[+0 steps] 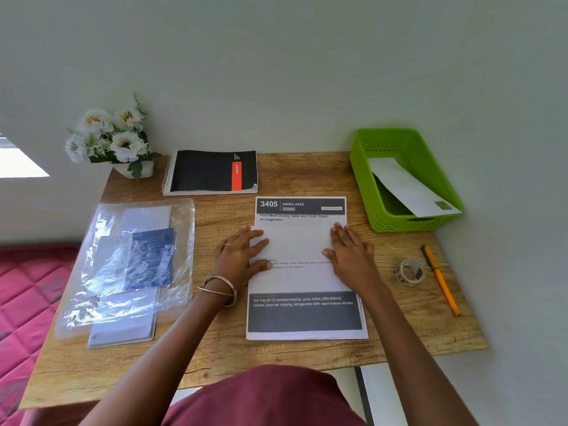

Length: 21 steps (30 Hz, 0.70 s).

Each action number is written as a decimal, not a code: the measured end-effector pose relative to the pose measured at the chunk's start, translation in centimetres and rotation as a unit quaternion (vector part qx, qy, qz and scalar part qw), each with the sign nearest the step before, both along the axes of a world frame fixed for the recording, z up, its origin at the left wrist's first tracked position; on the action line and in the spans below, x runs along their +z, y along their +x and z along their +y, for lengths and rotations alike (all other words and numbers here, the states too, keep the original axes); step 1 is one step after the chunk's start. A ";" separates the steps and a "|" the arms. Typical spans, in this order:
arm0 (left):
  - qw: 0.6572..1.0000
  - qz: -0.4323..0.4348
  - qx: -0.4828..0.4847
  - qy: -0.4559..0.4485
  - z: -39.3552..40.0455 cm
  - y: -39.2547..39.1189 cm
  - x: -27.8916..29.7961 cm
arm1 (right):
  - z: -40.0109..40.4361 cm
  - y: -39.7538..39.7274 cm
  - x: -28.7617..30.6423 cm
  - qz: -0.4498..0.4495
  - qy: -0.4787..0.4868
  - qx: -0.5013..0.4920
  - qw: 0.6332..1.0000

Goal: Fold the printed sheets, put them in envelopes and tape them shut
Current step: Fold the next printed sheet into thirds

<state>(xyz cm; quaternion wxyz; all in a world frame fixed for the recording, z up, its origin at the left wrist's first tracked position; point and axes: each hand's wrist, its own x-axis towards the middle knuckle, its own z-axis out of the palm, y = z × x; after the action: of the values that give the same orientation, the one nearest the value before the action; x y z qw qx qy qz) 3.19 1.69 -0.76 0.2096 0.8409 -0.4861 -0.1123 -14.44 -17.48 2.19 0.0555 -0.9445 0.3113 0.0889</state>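
Both hands lie flat with fingers spread, gripping nothing: the left hand [242, 253] and right hand [350, 250] press a folded flap of the printed sheets [304, 315], hiding most of the middle text, near the tabletop's [215, 355] front edge. Envelopes [123, 327] at the left edge blur under a glaring plastic bag [101, 290]. Bare wood lies between the sheets and the tape roll [409, 272] and pen [441, 279] by the right edge; 1 envelope [408, 189] leans in the green basket [365, 179] at the back right corner.
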 end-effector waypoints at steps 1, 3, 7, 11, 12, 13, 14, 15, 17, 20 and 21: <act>1.000 0.000 -0.001 -0.025 0.2 -0.1 0.1 | 0.2 0.1 -0.1 0.003 -0.005 0.000 1.000; 0.998 0.001 -0.008 -0.063 0.7 0.0 0.0 | 0.4 0.2 -0.4 0.001 -0.008 -0.004 1.000; 0.999 0.010 -0.033 -0.039 0.9 0.4 -0.4 | 0.9 0.1 -0.1 -0.014 -0.014 -0.007 1.000; 0.999 -0.003 -0.033 -0.031 0.6 0.1 -0.2 | 2.7 -1.0 1.6 -0.100 0.119 0.076 0.985; 0.999 -0.007 -0.026 -0.033 0.5 -0.1 -0.1 | 3.4 -1.6 2.0 -0.105 0.160 0.110 0.975; 0.999 -0.008 -0.017 -0.032 0.5 -0.3 0.1 | 4.2 -2.2 2.3 -0.100 0.187 0.141 0.967; 0.999 -0.011 -0.007 -0.031 0.5 -0.6 0.1 | 4.9 -2.9 2.3 -0.093 0.201 0.167 0.961; 0.999 -0.016 0.000 -0.030 0.5 -0.9 0.1 | 5.6 -3.6 2.1 -0.087 0.203 0.186 0.957; 0.999 -0.032 0.009 -0.029 0.7 -1.5 -0.1 | 6.5 -4.6 1.4 -0.077 0.183 0.209 0.957; 0.999 -0.030 0.015 -0.010 1.0 -2.1 -0.4 | 6.9 -5.7 0.6 -0.070 0.159 0.213 0.961; 0.999 -0.030 0.019 -0.008 1.0 -2.2 -0.4 | 6.8 -5.9 0.6 -0.072 0.156 0.212 0.962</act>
<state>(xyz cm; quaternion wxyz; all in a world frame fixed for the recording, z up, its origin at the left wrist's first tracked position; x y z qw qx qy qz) 0.94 2.72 -1.11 0.2040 0.8511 -0.4773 -0.0788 -20.31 -10.65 2.75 0.2048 -0.9723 0.0814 0.0780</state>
